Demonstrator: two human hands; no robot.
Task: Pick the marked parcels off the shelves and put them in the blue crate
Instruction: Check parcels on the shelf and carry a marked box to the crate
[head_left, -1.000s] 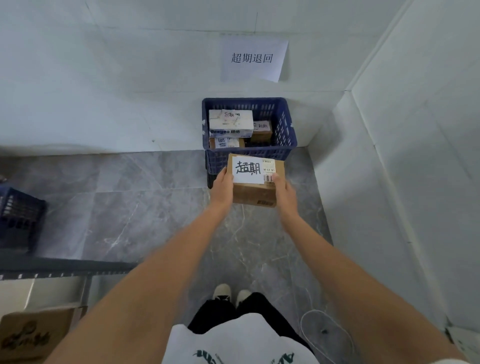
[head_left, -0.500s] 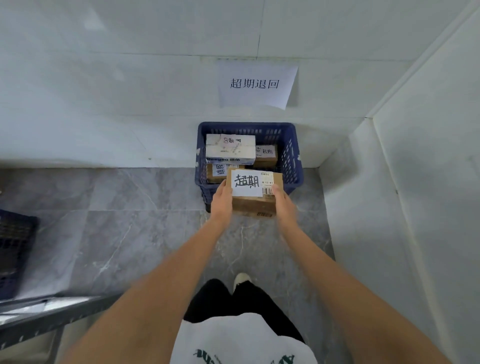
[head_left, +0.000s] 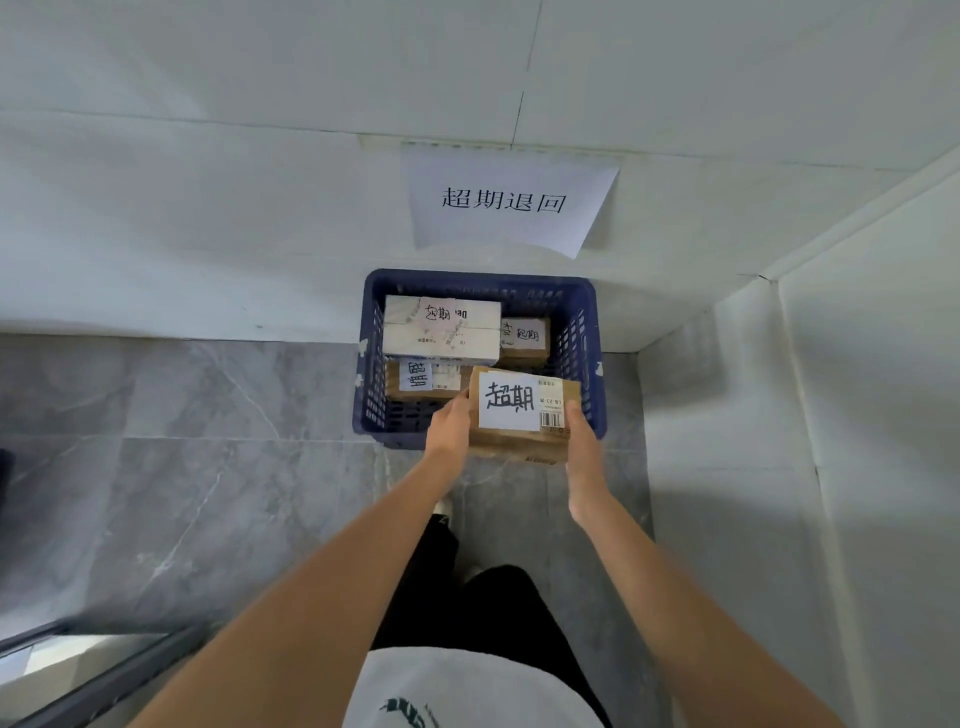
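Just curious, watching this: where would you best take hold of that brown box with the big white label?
By its two short ends, one hand from each side, as the left hand and right hand grip the brown box now. It is flat and wide, label up, so side holds likely keep it level.

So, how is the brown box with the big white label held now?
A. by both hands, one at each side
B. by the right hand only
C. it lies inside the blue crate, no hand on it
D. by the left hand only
A: the left hand and right hand grip opposite sides of the box, above the near edge of the crate.
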